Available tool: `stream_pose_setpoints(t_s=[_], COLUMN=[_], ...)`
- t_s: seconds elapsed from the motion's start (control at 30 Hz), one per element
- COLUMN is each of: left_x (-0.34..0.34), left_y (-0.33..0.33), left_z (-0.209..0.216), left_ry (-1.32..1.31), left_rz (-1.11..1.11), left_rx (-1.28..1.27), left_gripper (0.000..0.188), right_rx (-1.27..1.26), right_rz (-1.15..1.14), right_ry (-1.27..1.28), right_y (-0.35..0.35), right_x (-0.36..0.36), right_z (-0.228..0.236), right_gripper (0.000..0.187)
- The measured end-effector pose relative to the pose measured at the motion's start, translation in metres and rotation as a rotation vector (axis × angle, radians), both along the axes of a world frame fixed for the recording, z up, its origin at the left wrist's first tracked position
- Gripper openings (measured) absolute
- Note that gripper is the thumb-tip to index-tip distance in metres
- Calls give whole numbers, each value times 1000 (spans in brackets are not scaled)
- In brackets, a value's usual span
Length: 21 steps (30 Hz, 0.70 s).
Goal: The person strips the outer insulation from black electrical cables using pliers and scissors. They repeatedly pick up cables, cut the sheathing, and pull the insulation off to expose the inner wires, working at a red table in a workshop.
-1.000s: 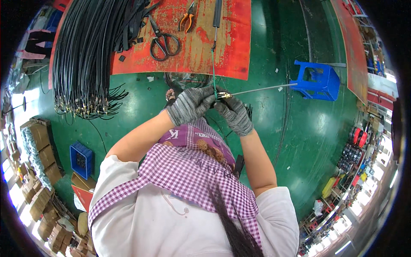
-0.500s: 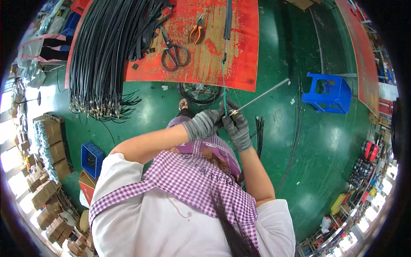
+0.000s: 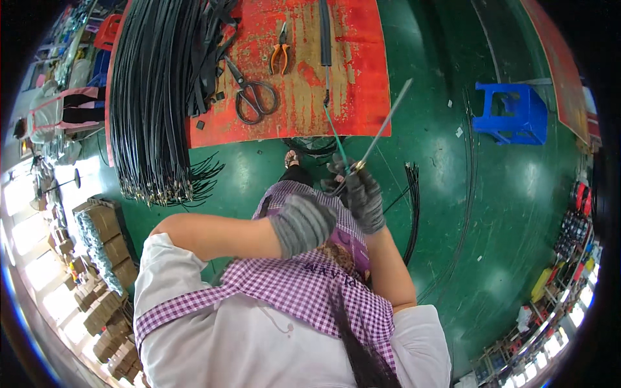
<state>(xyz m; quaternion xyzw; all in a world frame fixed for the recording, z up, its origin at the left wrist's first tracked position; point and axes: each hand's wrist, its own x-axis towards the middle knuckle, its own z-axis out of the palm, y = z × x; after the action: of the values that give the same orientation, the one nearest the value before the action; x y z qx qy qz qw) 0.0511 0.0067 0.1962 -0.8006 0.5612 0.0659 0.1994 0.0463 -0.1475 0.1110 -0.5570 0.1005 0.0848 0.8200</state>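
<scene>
My right hand (image 3: 363, 199), in a grey glove, is closed around the lower end of a thin metal rod (image 3: 387, 123), by a small brass-coloured fitting (image 3: 358, 166). The rod slants up and to the right. A green cord (image 3: 337, 137) runs from these fingers to a dark hook-like end (image 3: 326, 100) on the table, in line with a black sleeve (image 3: 325, 39). My left hand (image 3: 303, 225), gloved in striped grey, is lower and to the left, close to my apron. It is blurred and its fingers are hidden. A dark cable curves between the hands.
On the worn red table (image 3: 304, 123) lie scissors (image 3: 255, 100), orange-handled pliers (image 3: 280, 52) and a thick bundle of black cables (image 3: 152, 97) hanging over the edge. A blue stool (image 3: 533, 113) stands right. More black cables (image 3: 413, 207) hang beside my right arm.
My left hand has come away from the right one, moving down toward my body. The rod in my right hand now points more steeply upward.
</scene>
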Motion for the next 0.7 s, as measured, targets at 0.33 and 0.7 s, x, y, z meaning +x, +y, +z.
stream_pose_setpoints(t_s=[0.33,0.7], left_x=[164,297], left_y=[19,-9], left_z=[-79,-209], left_ry=[1563,2020], left_rz=[1345,1480], left_rx=[-755,-1646], left_gripper=[26,26], right_rx=[489,320], right_rz=[118,10], right_ry=[423,607], right_y=[-13,3], right_x=[21,12], right_z=[40,32], right_gripper=[33,35])
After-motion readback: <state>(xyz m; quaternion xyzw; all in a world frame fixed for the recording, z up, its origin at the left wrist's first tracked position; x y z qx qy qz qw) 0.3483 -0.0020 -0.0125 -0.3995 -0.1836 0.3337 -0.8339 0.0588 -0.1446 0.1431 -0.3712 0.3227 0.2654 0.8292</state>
